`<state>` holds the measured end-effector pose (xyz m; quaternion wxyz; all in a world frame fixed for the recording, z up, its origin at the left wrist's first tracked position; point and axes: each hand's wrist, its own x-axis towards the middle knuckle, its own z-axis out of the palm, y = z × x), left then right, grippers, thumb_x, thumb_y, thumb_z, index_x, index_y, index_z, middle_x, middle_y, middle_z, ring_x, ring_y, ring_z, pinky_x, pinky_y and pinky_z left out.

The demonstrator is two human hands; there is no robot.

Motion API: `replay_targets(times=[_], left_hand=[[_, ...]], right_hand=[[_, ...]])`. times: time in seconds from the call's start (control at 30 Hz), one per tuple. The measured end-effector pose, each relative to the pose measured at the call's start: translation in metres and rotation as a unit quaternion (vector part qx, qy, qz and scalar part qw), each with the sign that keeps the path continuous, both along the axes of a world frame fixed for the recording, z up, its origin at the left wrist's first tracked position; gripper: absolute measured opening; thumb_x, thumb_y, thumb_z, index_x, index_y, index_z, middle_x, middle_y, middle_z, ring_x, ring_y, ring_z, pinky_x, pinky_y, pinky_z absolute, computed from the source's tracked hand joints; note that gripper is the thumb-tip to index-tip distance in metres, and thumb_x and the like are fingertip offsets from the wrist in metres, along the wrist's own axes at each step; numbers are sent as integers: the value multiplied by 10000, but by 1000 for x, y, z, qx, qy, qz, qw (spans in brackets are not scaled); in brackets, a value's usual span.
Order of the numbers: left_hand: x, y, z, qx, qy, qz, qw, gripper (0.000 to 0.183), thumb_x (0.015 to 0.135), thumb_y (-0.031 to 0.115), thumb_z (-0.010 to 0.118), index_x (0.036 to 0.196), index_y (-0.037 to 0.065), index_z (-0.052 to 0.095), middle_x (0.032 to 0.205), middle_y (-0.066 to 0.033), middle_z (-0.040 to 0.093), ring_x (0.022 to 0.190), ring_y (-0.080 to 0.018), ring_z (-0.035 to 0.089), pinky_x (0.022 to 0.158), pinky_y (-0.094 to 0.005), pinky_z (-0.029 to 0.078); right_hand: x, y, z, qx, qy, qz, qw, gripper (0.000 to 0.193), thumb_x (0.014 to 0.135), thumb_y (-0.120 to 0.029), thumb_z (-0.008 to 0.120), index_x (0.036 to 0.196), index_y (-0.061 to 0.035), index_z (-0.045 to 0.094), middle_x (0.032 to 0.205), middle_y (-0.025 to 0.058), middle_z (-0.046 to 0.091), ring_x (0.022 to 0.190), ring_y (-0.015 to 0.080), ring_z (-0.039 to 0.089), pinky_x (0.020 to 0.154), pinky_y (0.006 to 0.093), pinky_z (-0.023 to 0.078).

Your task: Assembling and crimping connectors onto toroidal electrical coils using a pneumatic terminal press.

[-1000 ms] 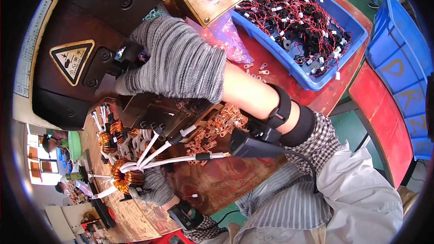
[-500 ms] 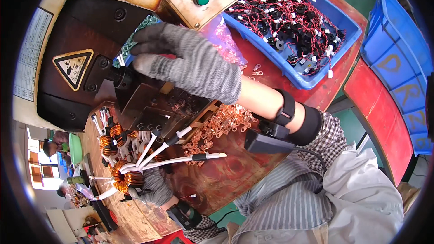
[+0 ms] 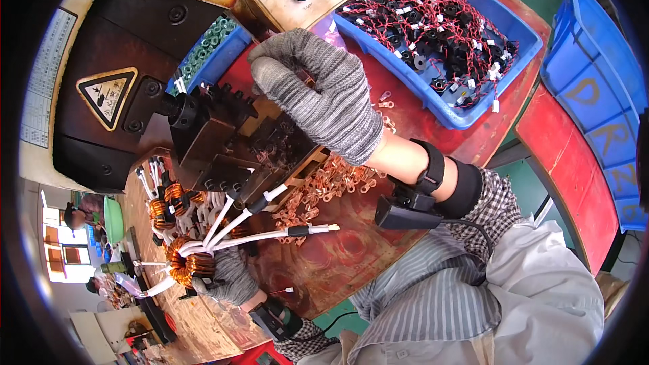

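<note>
Your left hand grips a copper toroid coil below the black crimping die, its white-sleeved leads reaching toward the die. Your right hand, above the die, pinches something too small to make out. Gloved fingers near the die could get caught; a lead tip could snag the loose copper ring terminals right of it.
</note>
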<state>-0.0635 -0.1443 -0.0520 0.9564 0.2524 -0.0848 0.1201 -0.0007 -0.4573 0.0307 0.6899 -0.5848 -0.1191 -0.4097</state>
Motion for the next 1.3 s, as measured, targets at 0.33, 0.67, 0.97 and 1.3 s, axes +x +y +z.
replay_targets(times=[0.33, 0.67, 0.97, 1.3], left_hand=[[4, 10, -4, -30, -17, 13, 999, 704, 690, 360, 641, 1260, 54, 365, 1270, -153, 394, 1165, -368, 358, 988, -560, 229], [-5, -8, 2, -16, -100, -1, 995, 633, 700, 336, 612, 1235, 64, 411, 1254, -100, 426, 1152, -294, 395, 988, -530, 248], [-11, 9, 3, -91, -138, -48, 985, 614, 653, 292, 639, 1196, 73, 455, 1198, -48, 493, 1136, -237, 424, 1016, -528, 217], [-5, -2, 5, -210, -181, -192, 941, 719, 593, 344, 675, 1212, 62, 443, 1215, -89, 471, 1129, -304, 409, 1019, -514, 192]], right_hand=[[-2, -3, -1, 7, 27, 38, 999, 143, 803, -145, 570, 890, -32, 585, 728, 64, 616, 662, 114, 566, 613, 252, 446], [-26, -20, -25, -214, 112, 86, 967, 230, 827, -252, 532, 867, -30, 575, 700, 145, 566, 659, 275, 564, 612, 339, 453], [-42, 6, -21, -183, 384, 505, 751, 401, 860, -385, 484, 781, -8, 593, 649, 35, 574, 628, 108, 526, 590, 262, 430], [-55, 4, -40, -162, 224, 504, 818, 264, 843, -231, 494, 724, -10, 572, 609, 82, 538, 579, 175, 511, 564, 300, 413]])
